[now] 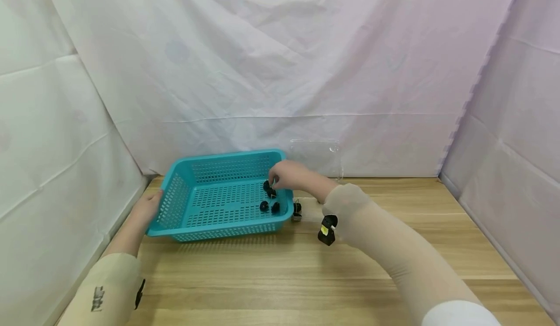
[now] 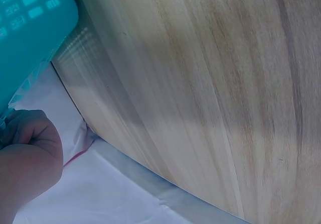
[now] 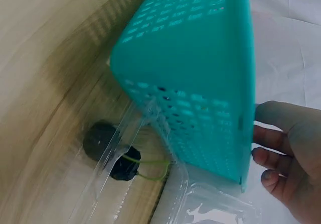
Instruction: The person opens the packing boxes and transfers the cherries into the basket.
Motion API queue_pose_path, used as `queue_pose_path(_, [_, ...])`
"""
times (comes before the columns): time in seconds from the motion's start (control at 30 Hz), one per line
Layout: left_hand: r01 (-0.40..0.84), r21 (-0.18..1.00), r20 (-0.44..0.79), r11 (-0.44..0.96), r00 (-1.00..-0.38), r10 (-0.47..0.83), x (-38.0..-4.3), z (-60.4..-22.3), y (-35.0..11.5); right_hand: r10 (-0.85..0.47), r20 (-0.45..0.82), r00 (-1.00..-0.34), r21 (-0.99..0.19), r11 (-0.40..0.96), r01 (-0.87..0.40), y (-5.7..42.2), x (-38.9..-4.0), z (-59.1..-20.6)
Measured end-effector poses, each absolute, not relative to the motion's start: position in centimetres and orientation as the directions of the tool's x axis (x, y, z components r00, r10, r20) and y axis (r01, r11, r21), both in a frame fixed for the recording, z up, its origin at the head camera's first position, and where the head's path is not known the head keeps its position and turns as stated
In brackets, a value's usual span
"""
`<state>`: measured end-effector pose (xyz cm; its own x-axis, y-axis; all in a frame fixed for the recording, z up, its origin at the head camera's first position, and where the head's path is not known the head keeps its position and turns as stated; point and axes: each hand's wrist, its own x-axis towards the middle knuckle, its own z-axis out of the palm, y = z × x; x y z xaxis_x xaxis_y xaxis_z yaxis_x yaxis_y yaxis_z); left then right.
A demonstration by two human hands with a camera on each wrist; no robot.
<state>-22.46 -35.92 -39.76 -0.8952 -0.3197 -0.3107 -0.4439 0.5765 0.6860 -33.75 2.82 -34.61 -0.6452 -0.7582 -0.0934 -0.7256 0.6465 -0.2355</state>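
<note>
A teal plastic basket [image 1: 227, 229] with perforated walls stands on the wooden table. My left hand [image 1: 148, 207] grips its left rim; in the left wrist view the left hand [image 2: 32, 133] is curled at the basket's edge. My right hand [image 1: 290, 174] reaches over the basket's right end, thumb and fingertips pinching at a dark cherry [image 1: 267, 185]. Several more dark cherries [image 1: 264, 206] lie below it in the basket. In the right wrist view, the basket wall [image 3: 190, 68] partly hides the right hand's fingers [image 3: 273, 156].
A clear plastic box [image 3: 185, 184] with its lid [image 1: 315, 153] raised stands right of the basket. Dark cherries [image 3: 100, 141] with a green stem show by its wall. White cloth [image 1: 280, 73] encloses the table [image 1: 245, 277] at the back and sides.
</note>
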Motion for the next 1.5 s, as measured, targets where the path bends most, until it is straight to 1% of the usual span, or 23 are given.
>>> queue_pose_path(0.23, [-0.45, 0.683, -0.316, 0.575, -0.892, -0.324, -22.4, -39.8, -36.2, -0.767, 0.003, -0.642, -0.226, 0.625, -0.747, 4.1, -33.7, -34.5])
queue_pose_path(0.6, [-0.446, 0.674, -0.312, 0.59, -0.895, -0.319, -22.9, -39.3, -35.9, -0.765, 0.047, -0.642, -0.266, 0.61, -0.746, 6.8, -33.1, -33.2])
queue_pose_path(0.87, [-0.445, 0.684, -0.307, 0.577, -0.894, -0.326, -23.0, -39.4, -35.7, -0.764, 0.103, -0.637, -0.258, 0.598, -0.759, 9.0, -32.2, -33.1])
queue_pose_path(1.03, [-0.434, 0.685, -0.305, 0.585, -0.9, -0.311, -22.9, -39.4, -35.9, -0.766, 0.095, -0.636, -0.245, 0.602, -0.76, 10.2, -31.5, -33.7])
queue_pose_path(1.27, [-0.416, 0.672, -0.292, 0.612, -0.909, -0.298, -22.9, -39.2, -36.1, -0.77, 0.067, -0.634, -0.16, 0.619, -0.769, 11.7, -30.3, -34.6])
queue_pose_path(1.43, [-0.415, 0.679, -0.29, 0.606, -0.909, -0.298, -22.9, -39.4, -36.1, -0.791, 0.081, -0.606, -0.16, 0.59, -0.791, 12.3, -29.6, -35.4])
queue_pose_path(1.5, [-0.411, 0.682, -0.287, 0.605, -0.911, -0.295, -22.9, -39.4, -36.1, -0.788, 0.063, -0.612, -0.172, 0.596, -0.785, 12.4, -29.3, -35.7])
